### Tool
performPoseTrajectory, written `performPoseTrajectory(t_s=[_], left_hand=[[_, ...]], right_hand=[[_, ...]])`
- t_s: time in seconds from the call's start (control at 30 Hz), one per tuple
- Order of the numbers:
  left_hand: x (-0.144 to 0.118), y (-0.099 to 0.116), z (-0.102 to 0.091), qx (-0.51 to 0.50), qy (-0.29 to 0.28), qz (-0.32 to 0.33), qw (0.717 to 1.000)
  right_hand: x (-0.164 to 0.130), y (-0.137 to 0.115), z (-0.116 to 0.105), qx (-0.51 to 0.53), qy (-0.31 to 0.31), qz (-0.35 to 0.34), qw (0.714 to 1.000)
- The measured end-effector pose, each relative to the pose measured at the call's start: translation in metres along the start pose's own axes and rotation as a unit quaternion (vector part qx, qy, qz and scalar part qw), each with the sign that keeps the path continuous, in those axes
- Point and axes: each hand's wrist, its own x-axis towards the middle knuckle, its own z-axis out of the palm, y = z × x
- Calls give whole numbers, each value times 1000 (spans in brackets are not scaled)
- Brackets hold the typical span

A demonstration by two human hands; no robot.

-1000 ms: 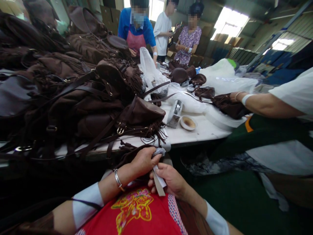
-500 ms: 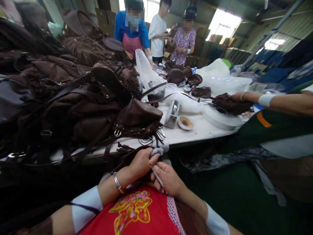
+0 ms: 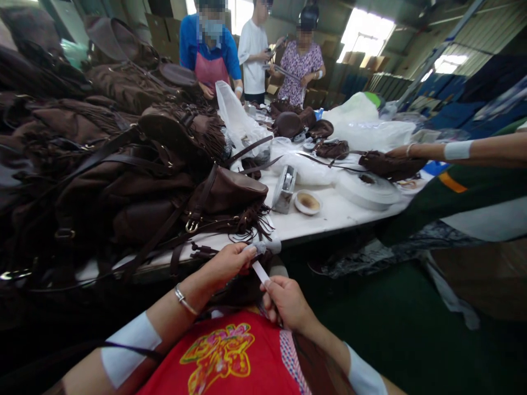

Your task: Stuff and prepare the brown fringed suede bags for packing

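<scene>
My left hand [image 3: 227, 263] pinches the upper end of a white strip [image 3: 259, 269] against a small wrapped piece, just below the table's front edge. My right hand [image 3: 285, 302] grips the strip's lower end, so the strip runs taut between both hands. A dark brown fringed bag [image 3: 236, 288] lies on my lap under the hands, mostly hidden. A silver bangle sits on my left wrist.
A big heap of brown fringed bags [image 3: 123, 159] covers the left of the white table [image 3: 329, 214]. A tape dispenser [image 3: 284, 189], a small dish [image 3: 307, 202] and a white roll [image 3: 366, 189] stand on it. A neighbour's arm [image 3: 453, 151] reaches in from the right; three people stand at the far end.
My hands have drawn apart: the left rose toward the table edge, the right dropped lower, pulling the white strip out straight between them. The view shifted slightly.
</scene>
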Motion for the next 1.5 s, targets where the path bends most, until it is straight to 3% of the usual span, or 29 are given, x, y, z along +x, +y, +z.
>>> performPoseTrajectory(t_s=[0.1,0.2,0.43,0.63,0.87,1.1,1.23,1.4,1.5], left_hand=[[1,-2,-2,25,17,14,999],[-3,1,0,112,50,49,991],[-18,8,8,270,109,130,948],[-28,3,14,325,106,134,930],[-31,-13,16,382,94,133,910],[-35,-9,7,374,62,143,914],[-40,-8,4,291,41,170,941],[-38,-15,6,137,122,126,975],[-36,-16,8,83,121,112,983]], right_hand=[[5,-4,11,44,20,-16,999],[8,-5,17,78,31,-26,996],[13,3,18,130,-2,-61,990],[23,11,24,192,-44,-96,976],[21,6,24,321,-124,-31,938],[29,8,28,326,-121,0,937],[33,14,30,336,-128,5,933],[33,14,30,306,-143,2,941],[32,9,29,288,-137,3,948]])
